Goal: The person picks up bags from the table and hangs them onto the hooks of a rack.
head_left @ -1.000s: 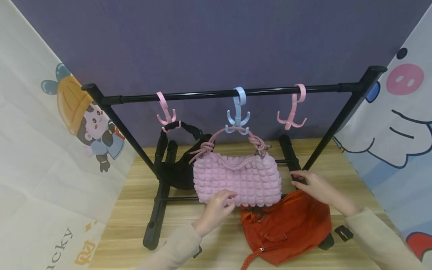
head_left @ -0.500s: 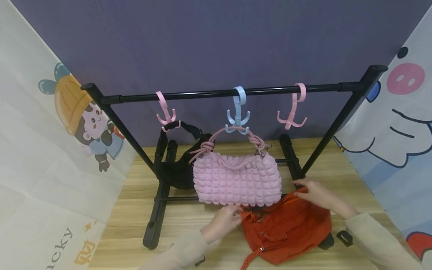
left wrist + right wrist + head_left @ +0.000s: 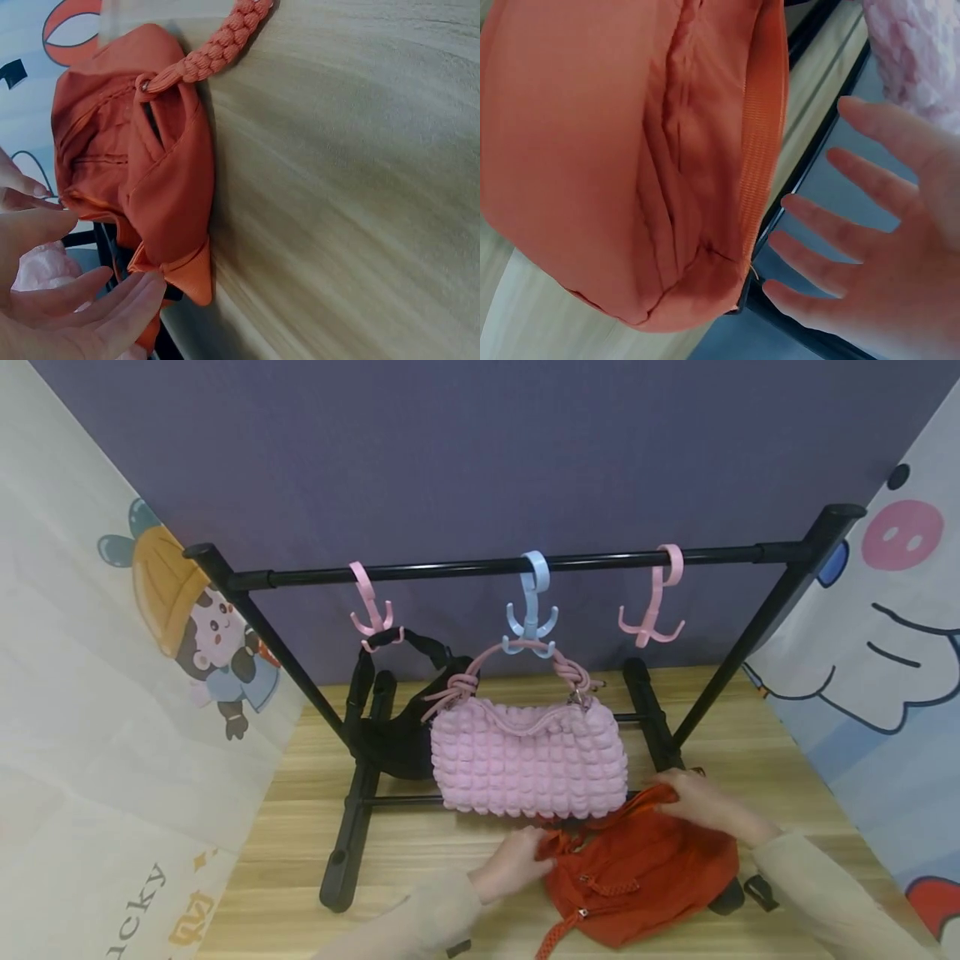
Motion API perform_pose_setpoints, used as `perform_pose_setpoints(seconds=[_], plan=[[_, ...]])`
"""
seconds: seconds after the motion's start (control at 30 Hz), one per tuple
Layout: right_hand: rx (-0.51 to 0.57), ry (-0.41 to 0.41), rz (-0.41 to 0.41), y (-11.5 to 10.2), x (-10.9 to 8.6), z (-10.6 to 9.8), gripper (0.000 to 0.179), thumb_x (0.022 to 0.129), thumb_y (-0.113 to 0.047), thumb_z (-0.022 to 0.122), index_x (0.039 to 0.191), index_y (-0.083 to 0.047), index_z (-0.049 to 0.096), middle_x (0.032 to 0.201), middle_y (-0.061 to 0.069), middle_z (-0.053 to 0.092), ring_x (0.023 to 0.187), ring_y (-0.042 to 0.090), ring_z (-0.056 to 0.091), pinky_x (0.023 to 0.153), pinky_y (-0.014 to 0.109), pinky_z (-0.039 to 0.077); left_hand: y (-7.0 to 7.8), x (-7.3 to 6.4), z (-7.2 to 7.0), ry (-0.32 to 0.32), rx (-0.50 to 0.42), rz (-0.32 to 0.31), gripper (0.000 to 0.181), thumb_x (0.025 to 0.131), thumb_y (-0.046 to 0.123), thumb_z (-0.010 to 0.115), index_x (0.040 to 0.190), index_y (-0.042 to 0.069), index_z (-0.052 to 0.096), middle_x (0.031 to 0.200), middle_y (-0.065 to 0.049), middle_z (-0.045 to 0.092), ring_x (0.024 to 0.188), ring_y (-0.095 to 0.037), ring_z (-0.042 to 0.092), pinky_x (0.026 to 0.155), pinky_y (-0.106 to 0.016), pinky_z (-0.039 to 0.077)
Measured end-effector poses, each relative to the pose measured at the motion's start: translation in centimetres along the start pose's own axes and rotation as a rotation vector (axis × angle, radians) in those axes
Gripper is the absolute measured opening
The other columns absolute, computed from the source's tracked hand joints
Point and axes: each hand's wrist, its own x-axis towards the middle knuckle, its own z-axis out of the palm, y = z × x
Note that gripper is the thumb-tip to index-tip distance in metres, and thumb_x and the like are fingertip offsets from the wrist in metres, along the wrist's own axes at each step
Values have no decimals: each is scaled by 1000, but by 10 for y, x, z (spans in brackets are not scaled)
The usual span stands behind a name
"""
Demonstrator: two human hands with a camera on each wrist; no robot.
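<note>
An orange-red fabric bag (image 3: 637, 877) with zips and braided pulls lies on the wooden surface at the rack's front right. At its left end is my left hand (image 3: 513, 862); in the left wrist view its extended fingertips (image 3: 154, 283) touch the bag's corner. My right hand (image 3: 697, 802) is over the bag's upper right edge. The right wrist view has that hand's fingers (image 3: 817, 214) spread and straight beside the zip edge. Behind, a pink puffy handbag (image 3: 528, 760) hangs by its handle from a light blue hook (image 3: 531, 602).
A black rack (image 3: 450, 572) spans the scene, its feet on the wood. On the left pink hook (image 3: 369, 602) hangs a black bag (image 3: 401, 756); another pink hook (image 3: 651, 602) bears nothing. Small black pieces (image 3: 761, 892) lie near the orange bag. Printed sheets stand either side.
My left hand has moved right and down, from in front of the pink handbag to the orange bag's left end. My right hand has lowered onto the bag's upper edge.
</note>
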Motion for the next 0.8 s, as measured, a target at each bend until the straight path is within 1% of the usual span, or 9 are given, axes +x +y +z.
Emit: perform_pose_setpoints(seconds=[0.1, 0.17, 0.27, 0.37, 0.43, 0.5, 0.57, 0.67, 0.8], plan=[[6, -2, -5, 1, 1, 3, 38, 73, -14, 68, 103, 6, 60, 98, 23, 58, 90, 37, 55, 76, 49, 44, 0, 1, 3, 3, 5, -7, 36, 76, 15, 65, 107, -2, 59, 94, -10, 60, 84, -16, 56, 74, -24, 46], [-13, -3, -10, 2, 1, 5, 38, 72, -14, 69, 103, 6, 60, 96, 22, 57, 88, 36, 55, 74, 48, 44, 0, 2, 5, 9, -4, -12, 37, 75, 15, 65, 107, -2, 58, 95, -10, 59, 85, -16, 56, 75, -24, 46], [-73, 6, -24, 4, 4, 9, 37, 70, -13, 69, 101, 5, 61, 95, 21, 57, 85, 36, 55, 72, 49, 44, 0, 3, 8, 7, -19, -20, 39, 75, 14, 66, 109, -3, 57, 97, -11, 58, 86, -18, 56, 76, -24, 46], [-137, 12, -35, 5, 6, 13, 37, 68, -13, 70, 100, 3, 61, 94, 23, 56, 83, 41, 54, 70, 52, 44, 0, 3, 11, -5, -16, -26, 41, 75, 14, 65, 111, -4, 56, 100, -13, 58, 89, -20, 56, 78, -25, 46], [-160, 13, -27, 3, 7, 16, 37, 68, -13, 70, 100, 2, 62, 95, 23, 56, 83, 42, 54, 70, 53, 43, 0, 4, 13, -12, -18, -39, 42, 75, 14, 65, 111, -4, 56, 100, -13, 57, 89, -21, 56, 78, -26, 46], [-176, 15, -16, 2, 7, 18, 37, 67, -13, 71, 100, 1, 62, 92, 21, 56, 81, 41, 53, 67, 52, 43, -2, 4, 16, -9, -33, -49, 41, 74, 14, 66, 111, -4, 56, 100, -13, 57, 88, -21, 56, 77, -26, 46], [-195, 21, -4, 0, 8, 18, 36, 67, -12, 71, 100, 0, 63, 88, 18, 56, 78, 37, 51, 66, 49, 44, -2, 5, 17, 1, -65, -63, 40, 74, 12, 66, 109, -4, 56, 99, -13, 56, 87, -21, 56, 77, -26, 46], [-238, 35, 0, -2, 8, 19, 31, 66, -11, 72, 95, -2, 66, 81, 14, 54, 73, 32, 48, 62, 45, 43, -4, 6, 20, 25, -101, -70, 36, 73, 9, 66, 105, -4, 56, 96, -13, 56, 84, -20, 56, 75, -26, 46], [-281, 45, -4, -3, 8, 22, 14, 67, -9, 72, 80, -6, 68, 75, 10, 53, 72, 29, 47, 60, 43, 42, -7, 7, 23, 60, -104, -72, 29, 70, 6, 66, 97, 0, 56, 90, -8, 56, 79, -16, 55, 71, -23, 45]])
